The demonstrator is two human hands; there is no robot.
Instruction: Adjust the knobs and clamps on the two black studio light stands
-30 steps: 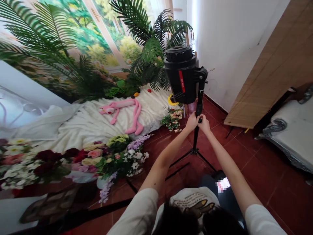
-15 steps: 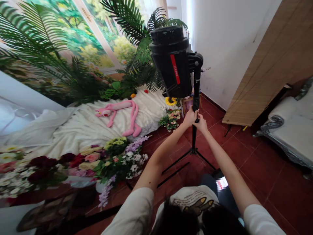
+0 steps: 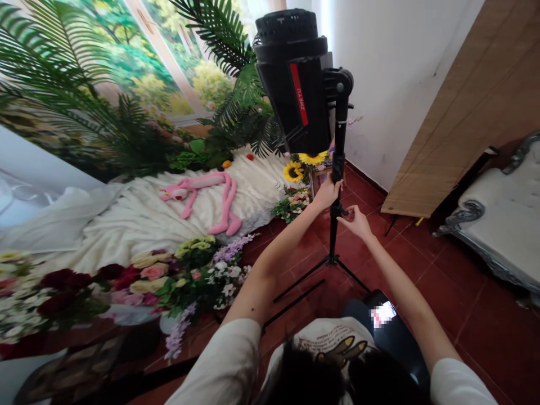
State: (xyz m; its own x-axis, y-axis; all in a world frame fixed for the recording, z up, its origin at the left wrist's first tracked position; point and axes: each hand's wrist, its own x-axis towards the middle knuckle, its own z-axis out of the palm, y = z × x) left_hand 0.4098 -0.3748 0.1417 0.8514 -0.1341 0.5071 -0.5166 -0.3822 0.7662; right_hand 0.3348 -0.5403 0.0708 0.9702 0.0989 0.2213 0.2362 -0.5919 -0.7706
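Note:
A black studio light (image 3: 295, 84) with a red label stands at the top of a black light stand (image 3: 333, 239), whose legs spread on the floor. My left hand (image 3: 328, 193) is wrapped round the stand's pole below the light. Lower and to the right, my right hand (image 3: 355, 221) has its thumb and finger closed on a small black knob (image 3: 341, 211) at the pole's collar. A lit phone (image 3: 383, 313) lies on my lap, its screen partly blurred.
On the left, a pink plush toy (image 3: 202, 183) lies on a white fur blanket (image 3: 122, 225). Artificial flowers (image 3: 156, 278) line its front edge, and palm leaves (image 3: 63, 62) rise behind. A wooden panel (image 3: 434, 118) and a white sofa (image 3: 498, 214) are on the right.
The light has risen and looks larger. My left hand has moved slightly up and stays on the pole. My right hand has moved down and right, away from my left hand, to the knob.

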